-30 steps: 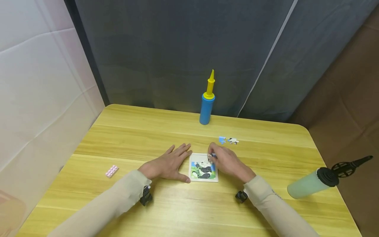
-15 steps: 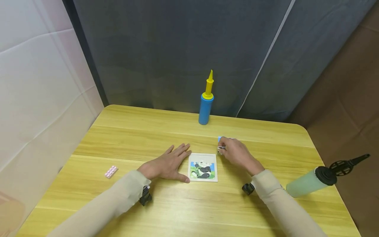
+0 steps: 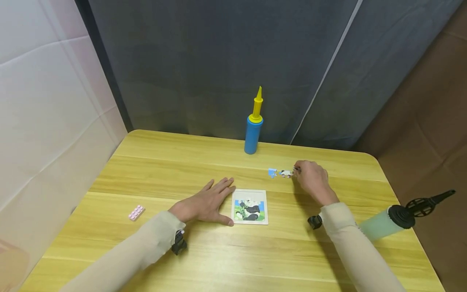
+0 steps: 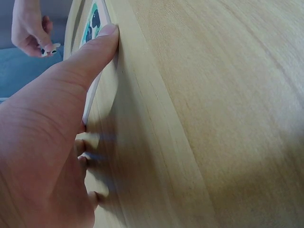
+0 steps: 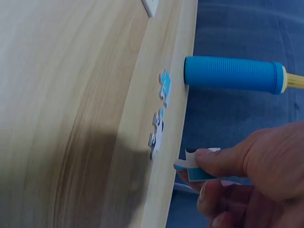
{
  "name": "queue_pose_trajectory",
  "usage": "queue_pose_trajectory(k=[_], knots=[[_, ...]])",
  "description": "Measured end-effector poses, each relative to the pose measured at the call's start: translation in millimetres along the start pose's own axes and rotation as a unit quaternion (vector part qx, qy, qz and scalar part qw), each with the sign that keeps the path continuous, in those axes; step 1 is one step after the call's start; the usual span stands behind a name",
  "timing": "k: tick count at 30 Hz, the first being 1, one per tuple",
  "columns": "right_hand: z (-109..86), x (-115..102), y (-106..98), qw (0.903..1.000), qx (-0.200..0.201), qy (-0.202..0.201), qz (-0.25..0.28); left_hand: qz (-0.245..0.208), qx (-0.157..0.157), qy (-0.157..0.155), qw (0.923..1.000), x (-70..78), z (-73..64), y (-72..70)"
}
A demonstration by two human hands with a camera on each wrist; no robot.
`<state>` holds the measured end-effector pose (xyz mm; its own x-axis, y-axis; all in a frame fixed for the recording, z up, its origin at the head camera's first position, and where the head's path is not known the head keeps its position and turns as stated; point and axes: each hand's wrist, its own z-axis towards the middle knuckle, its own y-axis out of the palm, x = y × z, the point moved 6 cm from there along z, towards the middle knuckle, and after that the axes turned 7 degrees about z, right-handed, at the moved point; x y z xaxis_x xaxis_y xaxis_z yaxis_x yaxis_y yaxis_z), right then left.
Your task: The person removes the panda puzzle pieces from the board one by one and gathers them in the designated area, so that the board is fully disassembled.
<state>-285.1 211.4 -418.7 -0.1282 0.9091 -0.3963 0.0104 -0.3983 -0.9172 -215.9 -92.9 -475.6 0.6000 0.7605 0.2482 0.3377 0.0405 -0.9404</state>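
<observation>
My left hand lies with straight, spread fingers on the table, its thumb and index finger touching the left edge of a white puzzle tray. Inside the tray, joined pieces form part of a panda picture; the strip along the top shows bare tray. Between thumb and fingers, my right hand pinches a puzzle piece with white, black and blue on it, held above the table. Just left of that hand lie two loose pieces, a blue one and a white-and-black one.
A blue and yellow hand pump stands upright near the back edge. At left lies a pink toy brick. A pale green bottle with a black top lies tilted at right, partly behind the right sleeve. Grey cloth hangs behind the table.
My right hand has moved from the tray's upper right corner, over the loose pieces, to their right side, still pinching the puzzle piece. The left hand stays in place.
</observation>
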Motion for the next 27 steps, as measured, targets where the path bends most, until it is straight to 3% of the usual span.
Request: queue_pose_trajectory(k=[7, 27], knots=[[3.9, 8, -2, 0.9998, -0.006, 0.018, -0.008, 0.002, 0.0, 0.0, 1.0, 0.2, -0.1, -0.3], [12.8, 35, 19, 0.9951, -0.022, 0.096, 0.005, 0.006, 0.001, 0.001, 1.0, 0.9, -1.6, 0.7]])
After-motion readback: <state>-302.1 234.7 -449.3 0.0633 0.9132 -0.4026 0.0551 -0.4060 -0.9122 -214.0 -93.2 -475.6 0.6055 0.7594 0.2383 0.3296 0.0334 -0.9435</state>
